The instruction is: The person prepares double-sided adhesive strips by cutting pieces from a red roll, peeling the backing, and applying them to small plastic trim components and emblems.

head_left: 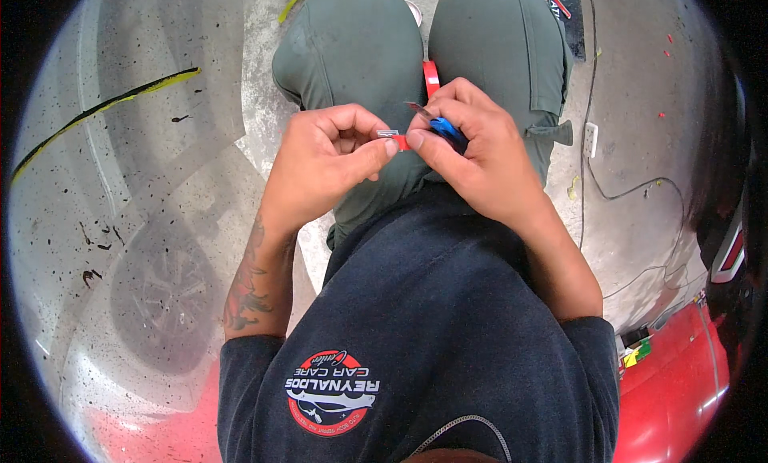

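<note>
My left hand [340,151] is closed, pinching a small silver piece [388,133] between thumb and fingers. Red tape [402,143] shows along that piece and spans the narrow gap to my right fingertips. In my right hand [476,147], closed too, sits a blue utility knife [448,132], its blade sticking out past the index finger toward the left. The right thumb and index finger also press at the tape's end. Beyond that hand, a red strip [431,78] stands up between my knees; whether it joins the tape is hidden.
At the left, a glossy pale car panel [160,223] carries dark specks and a black-and-yellow strip [104,105]. A white power strip [590,140] with a black cable [586,87] lies on the concrete floor at the right. A red car panel [672,383] fills the lower right.
</note>
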{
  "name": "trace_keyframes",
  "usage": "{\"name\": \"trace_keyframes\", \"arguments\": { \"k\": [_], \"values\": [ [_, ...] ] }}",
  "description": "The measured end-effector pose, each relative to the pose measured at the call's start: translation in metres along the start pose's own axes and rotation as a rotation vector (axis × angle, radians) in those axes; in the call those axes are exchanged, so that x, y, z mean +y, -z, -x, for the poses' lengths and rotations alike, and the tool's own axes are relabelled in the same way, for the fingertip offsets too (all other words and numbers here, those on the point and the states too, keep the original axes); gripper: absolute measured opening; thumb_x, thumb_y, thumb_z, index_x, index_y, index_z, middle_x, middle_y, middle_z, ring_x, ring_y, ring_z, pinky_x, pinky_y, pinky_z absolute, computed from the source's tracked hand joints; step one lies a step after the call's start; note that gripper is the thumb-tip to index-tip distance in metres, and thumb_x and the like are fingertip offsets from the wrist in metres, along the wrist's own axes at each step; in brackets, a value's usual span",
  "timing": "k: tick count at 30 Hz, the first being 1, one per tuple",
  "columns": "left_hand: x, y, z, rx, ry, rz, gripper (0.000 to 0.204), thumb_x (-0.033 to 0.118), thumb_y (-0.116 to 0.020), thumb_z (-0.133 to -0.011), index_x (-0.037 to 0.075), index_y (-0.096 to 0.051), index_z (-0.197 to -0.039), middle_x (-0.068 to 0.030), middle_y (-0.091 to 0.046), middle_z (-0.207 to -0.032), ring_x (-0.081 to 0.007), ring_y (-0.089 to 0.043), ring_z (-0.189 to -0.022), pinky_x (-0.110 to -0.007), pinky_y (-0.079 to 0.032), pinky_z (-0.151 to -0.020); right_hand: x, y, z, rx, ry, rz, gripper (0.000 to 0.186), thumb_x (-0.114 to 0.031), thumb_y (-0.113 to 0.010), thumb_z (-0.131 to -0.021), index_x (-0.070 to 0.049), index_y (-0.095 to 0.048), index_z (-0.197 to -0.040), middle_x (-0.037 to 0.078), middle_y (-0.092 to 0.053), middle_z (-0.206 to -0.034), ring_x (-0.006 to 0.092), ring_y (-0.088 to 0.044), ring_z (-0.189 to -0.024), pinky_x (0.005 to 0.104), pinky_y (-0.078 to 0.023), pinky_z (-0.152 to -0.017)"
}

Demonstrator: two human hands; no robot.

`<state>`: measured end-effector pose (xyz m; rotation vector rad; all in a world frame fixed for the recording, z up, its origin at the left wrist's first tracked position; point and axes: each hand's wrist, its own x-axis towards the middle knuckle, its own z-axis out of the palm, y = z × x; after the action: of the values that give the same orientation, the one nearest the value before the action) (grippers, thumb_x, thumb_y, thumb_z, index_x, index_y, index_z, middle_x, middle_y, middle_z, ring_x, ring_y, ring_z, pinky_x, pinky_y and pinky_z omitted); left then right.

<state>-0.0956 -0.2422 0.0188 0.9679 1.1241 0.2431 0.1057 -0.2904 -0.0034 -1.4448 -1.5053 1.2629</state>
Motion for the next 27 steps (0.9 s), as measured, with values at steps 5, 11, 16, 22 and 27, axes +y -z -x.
{"name": "trace_keyframes", "arguments": {
  "k": [5,11,16,22,27],
  "values": [
    [-0.007,-0.001,0.001,0.068,-0.021,0.029,0.013,0.008,-0.069,-0.087,-0.003,-0.065,-0.092,-0.0039,-0.065,-0.074,-0.0069,-0.059,-0.062,-0.021,-0.047,-0.056,-0.013,-0.006,0.012,0.184,-0.006,0.004,0.022,-0.008,-0.061,-0.087,0.002,-0.053,-0.105,0.019,-0.057,-0.092,0.0358,-0.060,-0.085,0.0424,-0.048,-0.073],
    [-0.020,-0.015,0.004,0.099,0.000,0.295,0.014,0.007,-0.068,-0.088,-0.003,-0.063,-0.095,-0.0084,-0.066,-0.078,-0.0131,-0.063,-0.064,-0.025,-0.052,-0.058,-0.024,-0.009,0.036,0.059,-0.016,0.170,0.023,-0.001,-0.057,-0.088,0.001,-0.048,-0.110,0.021,-0.055,-0.094,0.0426,-0.060,-0.079,0.0471,-0.048,-0.072],
    [-0.023,-0.024,0.004,0.107,-0.006,0.377,0.015,0.004,-0.067,-0.088,-0.004,-0.062,-0.099,-0.0112,-0.068,-0.083,-0.0176,-0.067,-0.069,-0.030,-0.057,-0.063,-0.034,-0.012,0.047,0.094,-0.036,0.348,0.025,-0.006,-0.064,-0.084,-0.005,-0.055,-0.108,0.012,-0.058,-0.081,0.0322,-0.061,-0.066,0.0412,-0.048,-0.059],
    [-0.023,-0.030,0.004,0.102,-0.022,0.418,0.015,0.005,-0.066,-0.088,-0.004,-0.061,-0.099,-0.0123,-0.068,-0.083,-0.0183,-0.068,-0.069,-0.030,-0.058,-0.063,-0.026,-0.012,0.048,0.184,0.142,0.551,0.016,-0.010,-0.068,-0.080,-0.008,-0.061,-0.095,0.005,-0.055,-0.065,0.0214,-0.059,-0.059,0.0349,-0.046,-0.051],
    [-0.019,-0.031,0.005,0.100,0.012,0.374,0.014,0.005,-0.066,-0.087,-0.004,-0.061,-0.097,-0.0132,-0.068,-0.081,-0.0198,-0.068,-0.067,-0.030,-0.058,-0.062,-0.021,-0.015,0.048,0.204,0.163,0.529,0.014,-0.008,-0.067,-0.080,-0.008,-0.060,-0.092,0.005,-0.053,-0.064,0.0212,-0.057,-0.057,0.0349,-0.046,-0.051]
  ]
}}
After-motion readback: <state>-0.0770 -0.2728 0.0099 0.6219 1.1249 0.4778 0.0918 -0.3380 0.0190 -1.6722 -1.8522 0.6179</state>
